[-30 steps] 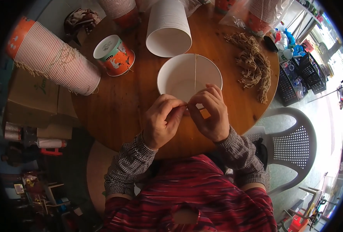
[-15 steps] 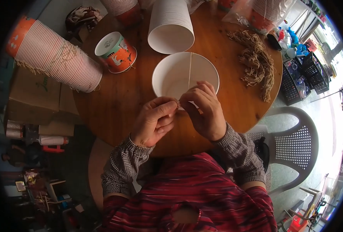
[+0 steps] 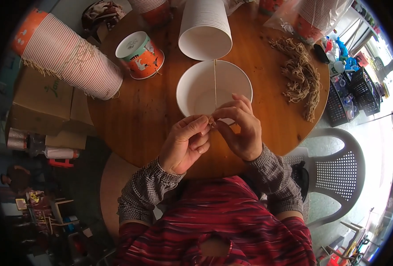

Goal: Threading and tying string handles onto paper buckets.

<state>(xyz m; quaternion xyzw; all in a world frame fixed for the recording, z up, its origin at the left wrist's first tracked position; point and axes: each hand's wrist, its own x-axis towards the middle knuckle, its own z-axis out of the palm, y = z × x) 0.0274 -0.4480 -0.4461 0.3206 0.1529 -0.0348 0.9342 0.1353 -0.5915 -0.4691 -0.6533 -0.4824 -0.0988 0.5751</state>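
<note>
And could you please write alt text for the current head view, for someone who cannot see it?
A person's left hand and right hand meet at the fingertips by the near rim of a white tub, with tan string across its mouth. The round wooden table also holds stacked white tubs, an orange patterned tub and a cord tangle.

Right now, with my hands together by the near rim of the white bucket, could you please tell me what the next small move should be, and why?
I'd probably draw the string snug with the right hand: it runs from the far rim of the white bucket across its mouth, and the left hand appears to pinch a bunch of it by the near rim.
</note>
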